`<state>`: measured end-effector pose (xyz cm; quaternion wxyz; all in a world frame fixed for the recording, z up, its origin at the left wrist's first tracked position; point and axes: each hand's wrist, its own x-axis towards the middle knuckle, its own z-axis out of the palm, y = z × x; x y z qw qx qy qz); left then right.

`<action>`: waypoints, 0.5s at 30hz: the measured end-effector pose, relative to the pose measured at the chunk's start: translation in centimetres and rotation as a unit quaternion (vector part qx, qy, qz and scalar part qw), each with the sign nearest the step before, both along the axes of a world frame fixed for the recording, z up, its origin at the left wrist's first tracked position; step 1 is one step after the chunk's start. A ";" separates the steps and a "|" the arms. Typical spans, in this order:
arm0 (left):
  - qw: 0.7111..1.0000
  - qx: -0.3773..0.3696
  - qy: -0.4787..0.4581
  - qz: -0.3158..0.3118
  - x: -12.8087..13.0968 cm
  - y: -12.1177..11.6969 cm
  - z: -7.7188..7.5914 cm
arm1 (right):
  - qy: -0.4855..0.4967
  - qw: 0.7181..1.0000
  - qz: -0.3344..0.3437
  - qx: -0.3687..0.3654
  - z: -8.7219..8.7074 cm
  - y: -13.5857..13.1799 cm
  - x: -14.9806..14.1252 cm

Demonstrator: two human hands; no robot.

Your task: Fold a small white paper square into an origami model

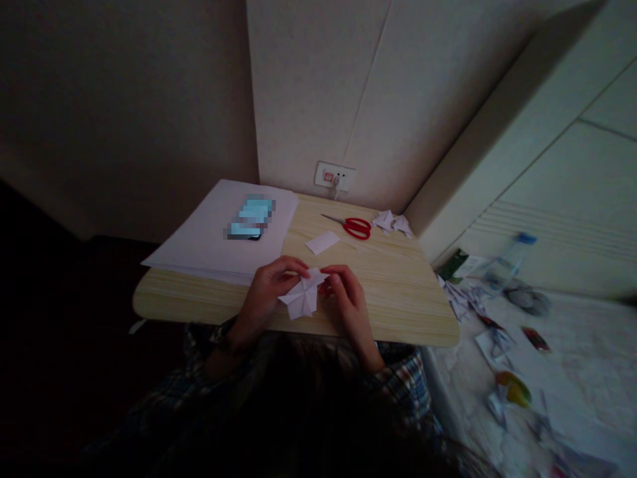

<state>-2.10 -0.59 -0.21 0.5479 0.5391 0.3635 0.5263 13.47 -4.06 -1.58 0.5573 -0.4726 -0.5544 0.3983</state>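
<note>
White folded paper (302,297) held over the near edge of the wooden bench (398,292). Left hand (271,287) and right hand (346,292) both closed on it, fingers pinching opposite sides. Red scissors (354,226) lie beyond the paper; small paper slip (322,242) between them.

Dim room; left side and foreground sink into near black. Soft light reaches the desk (398,292) and wall (318,86). Wide-angle bending at edges; right-hand clutter blurred, grainy throughout.
</note>
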 end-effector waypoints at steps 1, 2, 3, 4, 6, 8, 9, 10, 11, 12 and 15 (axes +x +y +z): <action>1.000 -0.001 0.000 0.002 0.0 0.0 0.0 | 0.001 1.000 0.009 -0.001 0.0 0.0 0.0; 1.000 0.000 0.004 0.003 0.1 0.0 0.1 | 0.000 1.000 0.015 0.000 0.0 0.0 0.0; 1.000 0.004 0.011 0.005 0.1 -0.1 0.1 | -0.007 1.000 0.020 0.001 0.0 -0.1 0.0; 1.000 0.009 0.020 0.009 0.1 -0.1 0.3 | -0.017 1.000 0.022 0.005 0.0 -0.1 0.0; 0.999 0.021 0.042 0.017 0.2 -0.2 0.5 | -0.038 0.999 0.021 0.009 0.1 0.0 0.0; 0.998 0.025 0.062 0.022 0.2 -0.3 0.8 | -0.047 0.999 0.024 0.000 0.2 0.0 0.0; 0.997 0.025 0.068 0.022 0.2 -0.3 0.8 | -0.043 0.999 0.023 -0.007 0.2 0.0 0.0; 0.997 0.021 0.068 0.019 0.2 -0.3 0.8 | -0.037 0.999 0.020 -0.015 0.2 0.0 0.0; 0.998 0.014 0.065 0.014 0.3 -0.3 0.7 | -0.030 0.999 0.017 -0.021 0.2 0.0 0.0; 0.998 0.004 0.059 0.007 0.3 -0.3 0.6 | -0.023 0.999 0.012 -0.024 0.2 0.1 0.0; 0.999 -0.023 0.036 -0.005 0.4 -0.2 0.1 | -0.009 1.000 -0.007 -0.018 0.1 0.1 0.1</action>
